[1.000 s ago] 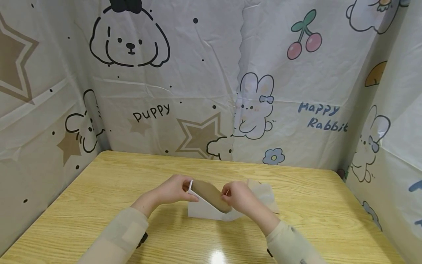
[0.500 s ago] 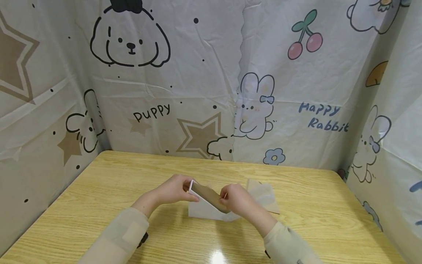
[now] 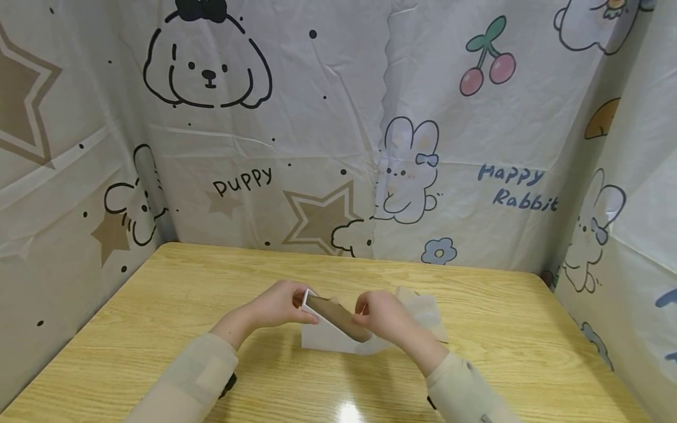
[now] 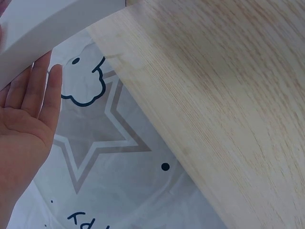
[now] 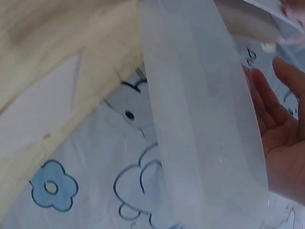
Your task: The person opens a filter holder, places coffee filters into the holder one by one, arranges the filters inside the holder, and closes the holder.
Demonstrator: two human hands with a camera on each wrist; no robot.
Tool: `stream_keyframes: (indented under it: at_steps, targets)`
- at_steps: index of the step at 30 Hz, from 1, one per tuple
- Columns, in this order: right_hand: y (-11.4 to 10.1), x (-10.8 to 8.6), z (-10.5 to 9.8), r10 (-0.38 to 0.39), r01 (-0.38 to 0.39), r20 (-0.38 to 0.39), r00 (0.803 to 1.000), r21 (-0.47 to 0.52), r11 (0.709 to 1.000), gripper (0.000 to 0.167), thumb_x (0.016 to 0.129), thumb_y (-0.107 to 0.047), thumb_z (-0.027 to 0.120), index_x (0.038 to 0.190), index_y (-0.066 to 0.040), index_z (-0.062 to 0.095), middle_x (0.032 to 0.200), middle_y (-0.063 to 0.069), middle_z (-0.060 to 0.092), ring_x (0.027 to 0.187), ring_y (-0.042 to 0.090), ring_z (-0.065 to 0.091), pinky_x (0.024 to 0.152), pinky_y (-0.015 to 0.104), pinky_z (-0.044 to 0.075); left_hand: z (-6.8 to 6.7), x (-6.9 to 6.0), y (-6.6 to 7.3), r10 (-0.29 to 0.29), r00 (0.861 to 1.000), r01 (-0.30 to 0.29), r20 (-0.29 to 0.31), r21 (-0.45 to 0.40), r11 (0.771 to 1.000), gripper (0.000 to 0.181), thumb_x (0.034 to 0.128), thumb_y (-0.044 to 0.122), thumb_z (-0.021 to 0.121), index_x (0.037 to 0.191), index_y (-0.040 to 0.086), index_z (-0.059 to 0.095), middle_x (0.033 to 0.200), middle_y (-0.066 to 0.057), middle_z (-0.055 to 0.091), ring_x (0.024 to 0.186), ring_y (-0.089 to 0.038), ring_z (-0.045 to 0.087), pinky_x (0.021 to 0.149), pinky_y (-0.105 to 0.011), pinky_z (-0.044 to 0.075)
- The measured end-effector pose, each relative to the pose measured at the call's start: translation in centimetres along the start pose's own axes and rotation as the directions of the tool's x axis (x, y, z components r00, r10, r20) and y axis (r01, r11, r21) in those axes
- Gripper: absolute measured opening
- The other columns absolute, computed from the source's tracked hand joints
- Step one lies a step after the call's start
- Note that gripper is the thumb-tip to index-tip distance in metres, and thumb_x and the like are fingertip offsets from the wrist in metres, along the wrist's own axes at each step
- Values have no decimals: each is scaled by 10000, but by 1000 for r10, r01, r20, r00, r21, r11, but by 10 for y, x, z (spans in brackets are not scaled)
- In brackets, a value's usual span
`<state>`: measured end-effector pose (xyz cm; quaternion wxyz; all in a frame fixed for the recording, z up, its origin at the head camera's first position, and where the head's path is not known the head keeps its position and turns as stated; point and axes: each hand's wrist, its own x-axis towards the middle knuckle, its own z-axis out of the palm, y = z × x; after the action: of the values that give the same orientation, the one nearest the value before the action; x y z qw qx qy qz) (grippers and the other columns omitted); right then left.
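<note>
A white box (image 3: 330, 341) with a slanted open top stands on the table, a brown sheet (image 3: 344, 320) inside its opening. My left hand (image 3: 280, 305) grips the box's raised upper left corner, thumb on the near side. At the lower right end, my right hand (image 3: 388, 314) has thumb and finger pinched at the brown sheet's edge. In the left wrist view, the left fingers (image 4: 31, 90) lie behind the white box wall (image 4: 43, 28). A translucent white sheet (image 5: 200, 114) covers the right fingertips in the right wrist view, so their exact contact is hidden there.
A flat piece with a pale translucent sheet (image 3: 425, 311) over it lies just right of the box, partly behind the right hand. The wooden table (image 3: 201, 276) meets a printed cloth backdrop (image 3: 296, 147) at its back edge, with more cloth at both sides.
The brown sheet's upper edge sits lower than a second ago. My right hand has moved slightly left and down, then back right and up. The left hand has kept its grip on the box.
</note>
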<state>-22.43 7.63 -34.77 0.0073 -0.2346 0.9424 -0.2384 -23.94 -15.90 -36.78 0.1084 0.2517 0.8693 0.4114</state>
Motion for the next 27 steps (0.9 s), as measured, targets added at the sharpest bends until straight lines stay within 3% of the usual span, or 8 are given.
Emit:
stream_keyframes:
  at_steps: [4, 8, 11, 15, 19, 23, 27]
  targets:
    - [3, -2, -30, 79, -76, -112, 991, 34, 997, 122, 854, -216, 673, 796, -110, 681, 735, -16, 649, 652, 86, 552, 607, 251, 458, -2, -2, 0, 2, 1000, -2, -2, 4, 1000, 241, 781, 256, 760, 933, 104, 650, 746, 33, 605, 657, -101, 479, 612, -242, 420]
    - [25, -5, -66, 182, -166, -257, 949, 83, 983, 175, 898, -254, 617, 917, -99, 695, 854, 45, 690, 752, 159, 609, 681, 328, 490, -4, -3, 0, -3, 1000, 3, -12, 14, 1000, 231, 778, 250, 762, 908, 105, 638, 687, 36, 511, 633, -106, 427, 574, -231, 371]
    - [51, -7, -84, 265, -245, -307, 914, 101, 964, 231, 925, -258, 572, 997, -64, 674, 943, 110, 686, 827, 235, 619, 717, 391, 488, -5, -4, 0, -4, 1000, 4, -13, 18, 1000, 231, 778, 252, 762, 904, 104, 635, 691, 39, 511, 643, -107, 434, 583, -232, 377]
    - [86, -7, -79, 347, -349, -257, 902, 43, 936, 271, 921, -250, 554, 1027, -23, 658, 1004, 161, 675, 856, 276, 625, 676, 401, 487, -5, -4, -1, -1, 1000, 1, -9, 19, 1000, 233, 780, 251, 760, 922, 105, 646, 727, 37, 564, 661, -108, 460, 604, -238, 402]
    - [113, -7, -55, 426, -435, -122, 896, -59, 898, 302, 898, -247, 568, 1066, -5, 638, 1051, 180, 664, 847, 279, 634, 617, 379, 482, -4, -4, -1, -2, 1000, 2, -9, 20, 1000, 236, 781, 248, 760, 939, 109, 654, 738, 35, 580, 659, -106, 462, 602, -237, 404]
    - [126, -8, -33, 470, -468, -7, 883, -115, 876, 271, 894, -181, 520, 1055, 16, 612, 1033, 182, 654, 866, 293, 620, 684, 451, 483, -3, -3, -1, -4, 1000, 5, -12, 20, 1000, 231, 779, 244, 761, 926, 107, 648, 742, 31, 580, 660, -107, 464, 603, -238, 410]
    - [132, -12, -23, 489, -482, 29, 872, -131, 866, 254, 908, -173, 463, 1011, 10, 606, 992, 152, 652, 882, 297, 610, 744, 509, 465, -1, -2, 0, -9, 1000, 9, -1, 7, 1000, 238, 783, 250, 758, 936, 104, 648, 799, 24, 636, 692, -107, 510, 641, -250, 445]
